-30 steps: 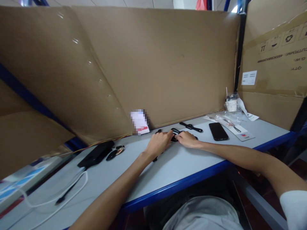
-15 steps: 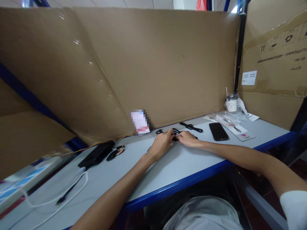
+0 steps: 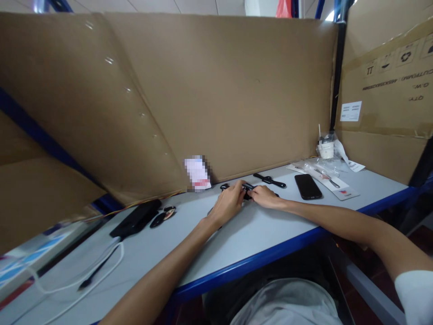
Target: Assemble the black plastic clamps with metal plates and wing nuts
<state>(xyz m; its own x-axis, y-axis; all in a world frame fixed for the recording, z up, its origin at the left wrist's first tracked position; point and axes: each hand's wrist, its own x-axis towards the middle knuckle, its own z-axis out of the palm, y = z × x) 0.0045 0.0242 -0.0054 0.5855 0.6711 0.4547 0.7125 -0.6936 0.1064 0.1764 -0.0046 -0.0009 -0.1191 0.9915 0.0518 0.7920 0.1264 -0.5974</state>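
My left hand (image 3: 232,198) and my right hand (image 3: 265,197) meet over the middle of the table. The fingers of both are bent around a small dark object (image 3: 248,186), mostly covered, whose kind I cannot make out. Another black piece (image 3: 224,186) shows just beyond my left hand; whether it joins the held object is hidden. Behind my right hand lies a long black item (image 3: 269,180) with a thicker middle and two flat arms, like a watch with its strap laid out. A black smartphone (image 3: 308,186) rests to the right of it.
On the left are a black case-like box (image 3: 137,219), a key fob (image 3: 162,217) and white cables (image 3: 120,257). A blurred pale card (image 3: 198,173) leans against the cardboard wall (image 3: 216,90). Packaging (image 3: 333,180) and a cup (image 3: 326,146) stand at the right. The table's blue edge (image 3: 250,266) runs in front.
The fingers of both hands have shifted slightly around the dark object, and a bit more of it shows between them. Everything else on the table stays put.
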